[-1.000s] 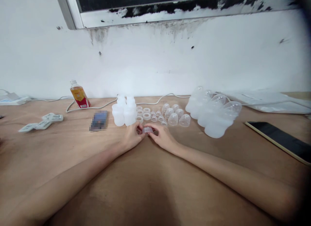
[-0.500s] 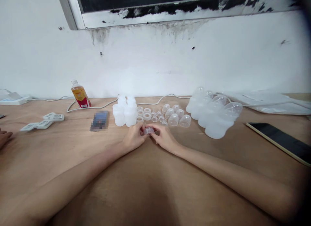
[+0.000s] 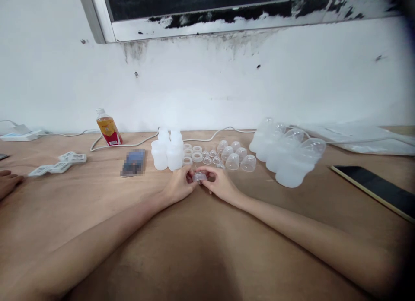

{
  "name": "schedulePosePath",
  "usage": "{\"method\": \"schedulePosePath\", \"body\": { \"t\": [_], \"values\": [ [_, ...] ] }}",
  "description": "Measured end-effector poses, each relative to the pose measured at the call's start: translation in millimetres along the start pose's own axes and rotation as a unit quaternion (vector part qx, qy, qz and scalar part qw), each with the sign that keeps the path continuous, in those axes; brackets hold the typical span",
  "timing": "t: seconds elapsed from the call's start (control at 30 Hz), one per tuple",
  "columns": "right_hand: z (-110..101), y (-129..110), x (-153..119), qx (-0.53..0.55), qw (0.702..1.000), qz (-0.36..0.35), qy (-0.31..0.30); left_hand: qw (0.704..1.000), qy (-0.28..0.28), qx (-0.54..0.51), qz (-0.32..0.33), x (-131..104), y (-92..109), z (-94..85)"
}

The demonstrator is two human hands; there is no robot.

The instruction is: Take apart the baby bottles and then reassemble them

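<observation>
My left hand [image 3: 182,182] and my right hand [image 3: 221,182] meet over the table, fingers closed on opposite sides of a translucent bottle ring [image 3: 199,177]. A clear tip seems to stand above the ring, partly hidden by the fingers. Just beyond my hands lie several loose bottle rings [image 3: 196,157], small clear nipples [image 3: 206,160] and clear domed caps [image 3: 232,161]. Several white, uncapped baby bottles [image 3: 175,156] stand behind my left hand. To the right, baby bottles with domed caps [image 3: 288,165] are grouped together.
A drink bottle [image 3: 109,129], a pixelated flat item [image 3: 133,162] and white labelled pieces [image 3: 60,166] are on the left. Another person's hand [image 3: 9,182] rests at the left edge. A phone [image 3: 372,191] lies right, before a plastic bag [image 3: 356,136]. A white cable [image 3: 223,128] runs along the wall.
The whole view has shifted slightly, so everything sits a little lower. Both hands stay on the ring, with small shifts of the fingers. The other person's hand reaches slightly further into view.
</observation>
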State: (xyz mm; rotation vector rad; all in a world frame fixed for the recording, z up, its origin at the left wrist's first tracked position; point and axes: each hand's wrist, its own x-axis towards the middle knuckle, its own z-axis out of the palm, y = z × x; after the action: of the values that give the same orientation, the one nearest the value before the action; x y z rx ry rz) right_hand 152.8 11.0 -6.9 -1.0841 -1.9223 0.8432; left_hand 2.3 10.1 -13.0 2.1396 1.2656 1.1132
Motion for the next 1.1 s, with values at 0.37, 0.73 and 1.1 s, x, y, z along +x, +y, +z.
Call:
{"method": "schedulePosePath", "body": {
  "t": [0.37, 0.73, 1.1],
  "values": [
    [-1.0, 0.5, 1.2, 0.061, 0.998, 0.01, -0.018, 1.0, 0.017, -0.007, 0.004, -0.3, 0.9, -5.1],
    [2.7, 4.7, 2.0, 0.028, 0.999, 0.024, 0.0, 1.0, 0.009, 0.004, -0.014, 2.0, -3.3, 1.2],
    [-2.5, -9.0, -1.9, -0.065, 0.995, -0.077, 0.007, 0.999, 0.02, 0.025, 0.015, -1.8, 9.1, -6.7]
  ]
}}
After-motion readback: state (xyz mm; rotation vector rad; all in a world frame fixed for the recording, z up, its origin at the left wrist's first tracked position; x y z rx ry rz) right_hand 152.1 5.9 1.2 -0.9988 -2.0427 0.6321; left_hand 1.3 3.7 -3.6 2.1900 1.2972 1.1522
